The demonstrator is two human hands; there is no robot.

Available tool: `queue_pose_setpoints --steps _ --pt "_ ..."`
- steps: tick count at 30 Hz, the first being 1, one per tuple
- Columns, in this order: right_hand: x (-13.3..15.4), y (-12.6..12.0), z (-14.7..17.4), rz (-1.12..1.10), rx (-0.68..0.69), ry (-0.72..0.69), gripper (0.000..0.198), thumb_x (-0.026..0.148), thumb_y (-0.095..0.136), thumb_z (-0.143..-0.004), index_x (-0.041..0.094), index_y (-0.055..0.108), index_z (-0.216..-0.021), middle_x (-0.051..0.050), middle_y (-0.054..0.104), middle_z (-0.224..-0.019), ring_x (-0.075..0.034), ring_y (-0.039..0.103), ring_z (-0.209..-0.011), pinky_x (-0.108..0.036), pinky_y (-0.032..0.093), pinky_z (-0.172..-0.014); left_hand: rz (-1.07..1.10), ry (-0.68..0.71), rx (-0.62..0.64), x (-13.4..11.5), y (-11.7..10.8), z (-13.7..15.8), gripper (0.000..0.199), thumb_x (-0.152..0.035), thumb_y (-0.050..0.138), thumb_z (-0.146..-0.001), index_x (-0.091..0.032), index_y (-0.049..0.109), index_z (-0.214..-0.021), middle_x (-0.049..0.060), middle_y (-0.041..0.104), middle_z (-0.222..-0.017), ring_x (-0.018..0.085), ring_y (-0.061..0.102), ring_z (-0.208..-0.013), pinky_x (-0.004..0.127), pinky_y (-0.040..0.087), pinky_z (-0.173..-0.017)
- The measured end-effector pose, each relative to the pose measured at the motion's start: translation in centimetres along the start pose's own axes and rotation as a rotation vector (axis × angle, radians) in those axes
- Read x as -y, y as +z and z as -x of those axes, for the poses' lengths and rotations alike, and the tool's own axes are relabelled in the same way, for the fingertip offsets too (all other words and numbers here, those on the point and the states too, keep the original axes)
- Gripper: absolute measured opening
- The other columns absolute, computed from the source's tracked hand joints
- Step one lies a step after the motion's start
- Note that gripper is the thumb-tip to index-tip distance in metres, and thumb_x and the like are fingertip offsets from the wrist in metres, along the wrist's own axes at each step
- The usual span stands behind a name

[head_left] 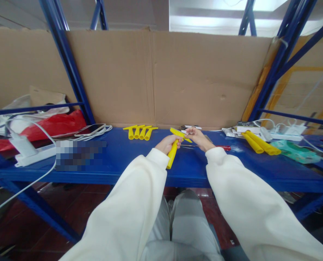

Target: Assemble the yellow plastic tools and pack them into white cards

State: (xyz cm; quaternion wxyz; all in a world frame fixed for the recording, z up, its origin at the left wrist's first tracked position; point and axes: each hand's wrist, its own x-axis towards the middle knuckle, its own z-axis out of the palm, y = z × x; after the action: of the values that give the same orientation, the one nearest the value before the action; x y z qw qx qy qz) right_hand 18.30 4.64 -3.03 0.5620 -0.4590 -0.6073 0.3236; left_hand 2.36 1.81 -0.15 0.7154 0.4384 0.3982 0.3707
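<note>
My left hand (168,143) is wrapped around a yellow T-shaped plastic tool (172,155) just below its crossbar. The tube-like handle points down toward me, and the crossbar slants down to the right. Close to the crossbar's right part is my right hand (198,137), its fingers pinched together. What they hold, if anything, is too small to make out. Beneath the right hand a thin tool with a red handle (226,148) lies on the blue shelf (139,159). A row of several similar yellow T-shaped tools (141,133) lies at the back, left of my hands.
Two yellow tubular pieces (261,143) lie at right beside a green translucent bag (297,152) and a white power strip (288,136). At left are a red bag (60,123), a phone (90,129) and another power strip (36,155). Cardboard (177,79) walls the back; blue posts (71,69) flank it.
</note>
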Motion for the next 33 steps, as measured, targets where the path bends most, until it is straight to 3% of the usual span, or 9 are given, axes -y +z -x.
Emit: queue_pose_setpoints --steps 4,10,18,25,33 --pt "0.8 0.0 0.6 -0.043 -0.006 0.119 0.029 0.018 0.074 -0.059 0.022 0.059 -0.083 0.001 0.065 -0.087 -0.015 0.057 -0.082 -0.028 0.044 -0.072 0.010 0.011 0.016 0.0 0.1 0.3 0.019 0.001 0.050 -0.083 -0.016 0.051 -0.073 -0.006 0.042 -0.048 0.004 0.032 -0.034 0.014 0.025 -0.036" --pt "1.9 -0.3 1.2 -0.109 0.057 0.323 0.028 0.013 0.074 -0.063 0.022 0.062 -0.086 0.004 0.057 -0.067 -0.011 0.051 -0.065 -0.023 0.032 -0.056 -0.021 0.018 0.026 -0.1 0.4 0.7 0.022 0.001 0.042 -0.088 -0.016 0.052 -0.076 -0.007 0.040 -0.045 0.004 0.032 -0.033 0.013 0.025 -0.035" --pt "1.7 -0.3 1.2 -0.163 0.082 0.323 0.027 0.012 0.074 -0.063 0.022 0.060 -0.084 0.005 0.056 -0.065 -0.010 0.050 -0.062 -0.022 0.030 -0.052 -0.027 0.014 0.066 0.1 0.0 0.1 0.022 0.000 0.052 -0.082 -0.017 0.048 -0.071 -0.007 0.041 -0.049 0.003 0.032 -0.036 0.014 0.026 -0.036" --pt "1.3 -0.3 1.0 -0.145 0.098 0.302 0.030 0.016 0.077 -0.060 0.022 0.058 -0.082 0.006 0.055 -0.066 -0.010 0.049 -0.061 -0.022 0.030 -0.053 -0.049 0.021 0.032 0.0 0.4 0.5 0.027 0.002 0.040 -0.087 -0.017 0.049 -0.069 -0.006 0.041 -0.046 0.004 0.032 -0.034 0.014 0.025 -0.036" --pt "1.4 -0.1 1.3 -0.051 0.063 0.292 0.023 0.024 0.076 -0.067 0.022 0.061 -0.085 0.003 0.061 -0.075 -0.011 0.053 -0.067 -0.023 0.034 -0.056 -0.038 0.051 0.029 0.0 0.1 0.3 0.025 0.003 0.045 -0.084 -0.017 0.048 -0.069 -0.006 0.042 -0.046 0.004 0.034 -0.034 0.014 0.026 -0.036"
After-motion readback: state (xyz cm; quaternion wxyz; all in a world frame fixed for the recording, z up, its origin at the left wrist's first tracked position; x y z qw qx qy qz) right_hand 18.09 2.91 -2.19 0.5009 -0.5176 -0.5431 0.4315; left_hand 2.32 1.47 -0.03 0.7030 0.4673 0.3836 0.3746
